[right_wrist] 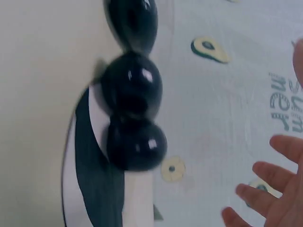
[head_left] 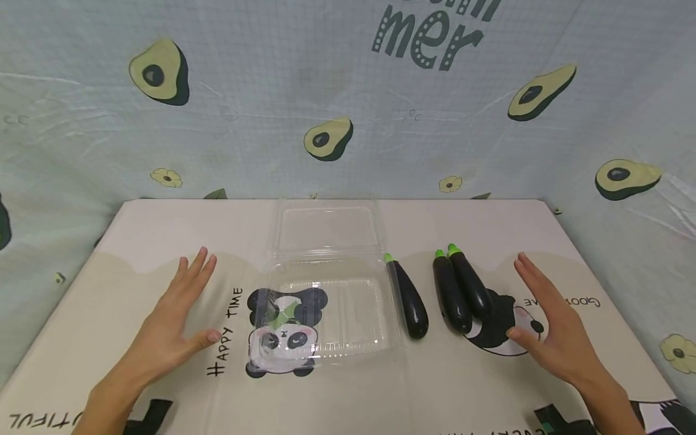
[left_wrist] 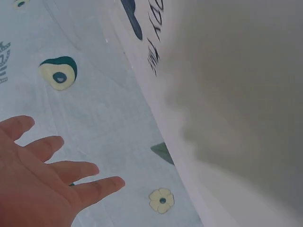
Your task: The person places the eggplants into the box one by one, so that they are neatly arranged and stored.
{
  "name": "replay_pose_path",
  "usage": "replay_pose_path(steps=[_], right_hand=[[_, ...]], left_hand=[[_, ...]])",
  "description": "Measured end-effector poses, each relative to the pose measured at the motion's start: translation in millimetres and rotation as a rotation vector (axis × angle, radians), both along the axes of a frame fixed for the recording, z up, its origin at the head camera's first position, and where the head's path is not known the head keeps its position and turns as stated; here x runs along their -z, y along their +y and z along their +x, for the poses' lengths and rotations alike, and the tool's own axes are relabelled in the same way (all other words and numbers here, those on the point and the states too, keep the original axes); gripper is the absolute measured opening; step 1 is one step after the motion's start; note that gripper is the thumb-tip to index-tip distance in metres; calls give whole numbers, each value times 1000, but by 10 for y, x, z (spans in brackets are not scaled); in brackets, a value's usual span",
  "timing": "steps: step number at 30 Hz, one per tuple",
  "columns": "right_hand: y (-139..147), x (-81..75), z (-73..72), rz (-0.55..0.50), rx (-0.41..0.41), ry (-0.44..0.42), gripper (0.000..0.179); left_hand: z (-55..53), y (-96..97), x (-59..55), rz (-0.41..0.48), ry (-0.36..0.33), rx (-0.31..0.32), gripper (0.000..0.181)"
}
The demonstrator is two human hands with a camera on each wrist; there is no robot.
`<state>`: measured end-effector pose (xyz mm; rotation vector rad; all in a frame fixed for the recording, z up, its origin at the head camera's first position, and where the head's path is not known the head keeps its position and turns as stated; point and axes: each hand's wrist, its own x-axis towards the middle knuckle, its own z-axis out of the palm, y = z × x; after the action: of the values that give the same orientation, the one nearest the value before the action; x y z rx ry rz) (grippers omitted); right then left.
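Note:
A clear plastic clamshell container (head_left: pixel 353 314) stands at the middle of the table, its lid (head_left: pixel 327 226) folded back away from me. One dark toy-like eggplant (head_left: pixel 411 302) with a bright green tip lies along the container's right side. Farther right, a second eggplant (head_left: pixel 450 296) and a third eggplant (head_left: pixel 470 284) lie side by side. My left hand (head_left: pixel 168 332), fingers extended and thumb spread, hovers left of the container, holding nothing. To the right of the eggplant pair, my right hand (head_left: pixel 560 332) is likewise spread and holds nothing. The right wrist view shows the rounded eggplant ends (right_wrist: pixel 136 144) beside my fingers.
The white tabletop (head_left: pixel 179 229) carries printed pandas and lettering, with one panda (head_left: pixel 285 344) showing through the container. Behind and at both sides hangs a pale blue sheet (head_left: pixel 244 72) printed with avocados and flowers. Dark straps (head_left: pixel 152 417) show near both wrists.

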<state>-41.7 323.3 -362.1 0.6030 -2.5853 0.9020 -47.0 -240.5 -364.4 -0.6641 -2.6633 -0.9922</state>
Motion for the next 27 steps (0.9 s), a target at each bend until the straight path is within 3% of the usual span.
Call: replay_pose_path(steps=[4,10,16,20,27], right_hand=[[-177,52,-24,-75,-40,92,82],[-425,94,-26,-175,-67,116,70],[-659,113,-8,-250,-86,66,60],[-781,155,2,-265,-88,25,53],[-1005,243,25,-228,79,-46,55]], left_hand=[[11,91,46,112,-32,28,98],[37,235,132,232,-89,64,92],[12,323,186,217,-116,74,88],[-20,363,226,192,-171,49,96],[-96,403,282,165,-227,69,96]])
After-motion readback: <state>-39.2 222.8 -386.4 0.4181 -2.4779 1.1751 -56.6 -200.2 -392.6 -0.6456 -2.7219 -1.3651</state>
